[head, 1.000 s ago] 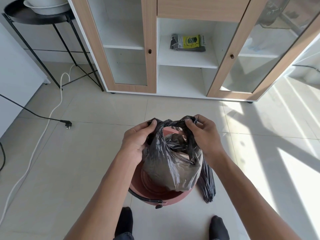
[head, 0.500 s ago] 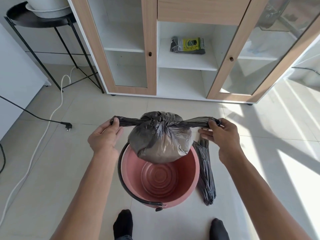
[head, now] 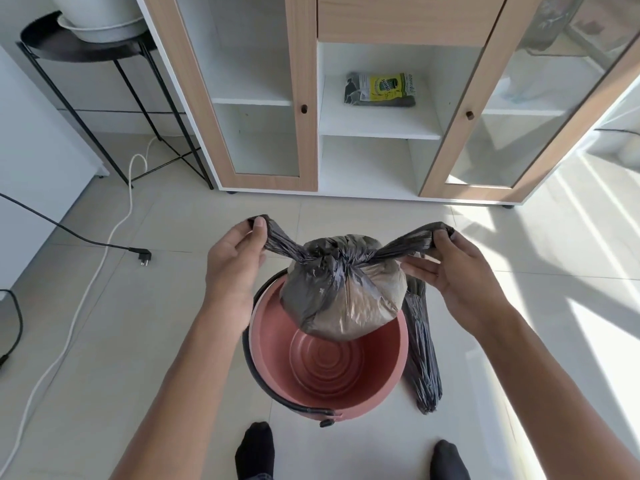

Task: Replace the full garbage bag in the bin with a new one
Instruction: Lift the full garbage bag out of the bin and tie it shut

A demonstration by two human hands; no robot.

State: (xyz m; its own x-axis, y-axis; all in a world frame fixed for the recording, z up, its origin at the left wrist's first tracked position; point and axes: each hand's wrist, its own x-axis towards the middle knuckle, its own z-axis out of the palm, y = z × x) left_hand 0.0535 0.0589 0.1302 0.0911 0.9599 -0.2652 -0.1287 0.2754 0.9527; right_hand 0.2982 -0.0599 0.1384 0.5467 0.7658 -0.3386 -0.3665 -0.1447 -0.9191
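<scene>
While the left hand and right hand pinch tied ends of the full bag above the bin, lifting-out looks done; the new bag beside the bin awaits fitting.

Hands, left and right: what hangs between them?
The full grey plastic garbage bag, its tied ends pinched by left hand and right hand, seen in the head view.

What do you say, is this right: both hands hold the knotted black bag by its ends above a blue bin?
No. The head view shows the bin is pink, not blue. The rest holds: left hand and right hand hold the black bag by its ends above it.
</scene>
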